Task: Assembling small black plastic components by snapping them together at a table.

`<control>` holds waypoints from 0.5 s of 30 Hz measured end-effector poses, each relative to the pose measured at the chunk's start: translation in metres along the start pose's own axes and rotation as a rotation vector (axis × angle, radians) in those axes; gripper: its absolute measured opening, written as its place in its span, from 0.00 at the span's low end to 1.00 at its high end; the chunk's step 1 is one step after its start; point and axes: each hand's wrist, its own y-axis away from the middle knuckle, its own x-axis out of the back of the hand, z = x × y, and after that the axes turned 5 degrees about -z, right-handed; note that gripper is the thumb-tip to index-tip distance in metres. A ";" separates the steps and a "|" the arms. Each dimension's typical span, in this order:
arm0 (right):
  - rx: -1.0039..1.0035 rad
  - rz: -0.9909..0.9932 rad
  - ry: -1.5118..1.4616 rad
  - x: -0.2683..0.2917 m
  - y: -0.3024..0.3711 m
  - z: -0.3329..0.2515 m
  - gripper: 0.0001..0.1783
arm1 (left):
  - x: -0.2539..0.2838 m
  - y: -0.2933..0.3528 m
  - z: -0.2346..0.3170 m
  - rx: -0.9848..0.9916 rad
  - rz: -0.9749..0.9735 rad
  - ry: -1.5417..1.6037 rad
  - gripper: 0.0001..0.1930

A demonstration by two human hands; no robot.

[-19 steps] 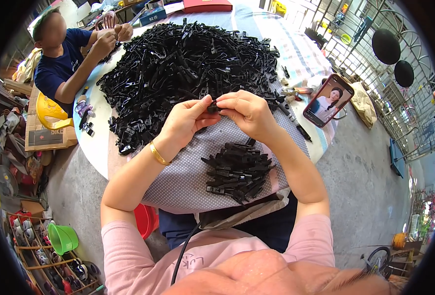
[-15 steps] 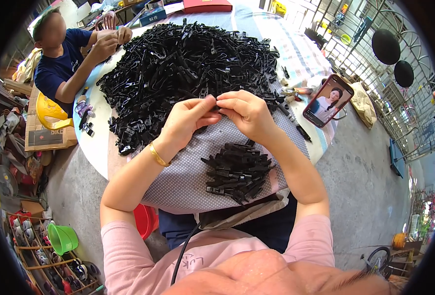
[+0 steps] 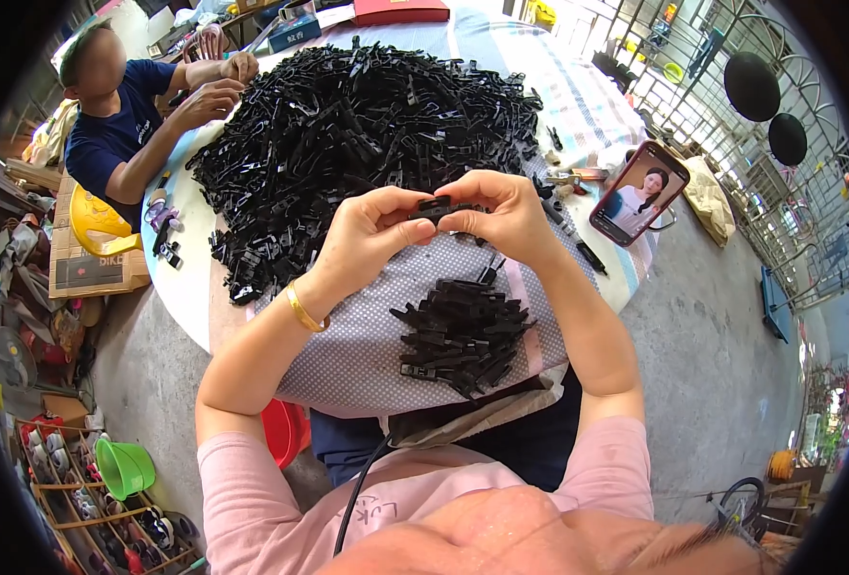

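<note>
We see a dotted grey tablecloth [image 3: 348, 359], a tangled, glossy black clip heap [image 3: 338, 144], a smaller spiky pile [image 3: 465, 337] nearer us. Our left hand [image 3: 369, 238] and right hand [image 3: 503, 218] pinch one slim, plastic-looking clip [image 3: 434, 207] at the heap's near edge, thumbs opposing fingers; best keep it level, pressure even.

I'm in what looks like a home doubling as a small workshop: my table [image 3: 183, 297], spread with patterned cloths, bears a big heap of black clips [image 3: 367, 134], and a co-worker [image 3: 117, 129] is at its far left side. Left of the table, nearer me, stands a household shoe rack [image 3: 93, 519]; to its right, concrete floor [image 3: 721, 355] and metal grilles.
</note>
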 end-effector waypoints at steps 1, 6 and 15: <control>-0.061 -0.036 -0.049 0.003 0.000 0.000 0.13 | 0.001 0.000 0.001 0.018 -0.039 0.032 0.14; 0.100 -0.077 -0.268 0.044 -0.007 0.009 0.38 | -0.008 0.004 0.007 -0.029 -0.227 -0.167 0.12; 0.018 0.437 0.848 0.075 -0.014 0.072 0.12 | -0.025 -0.017 0.003 0.198 -0.196 -0.476 0.07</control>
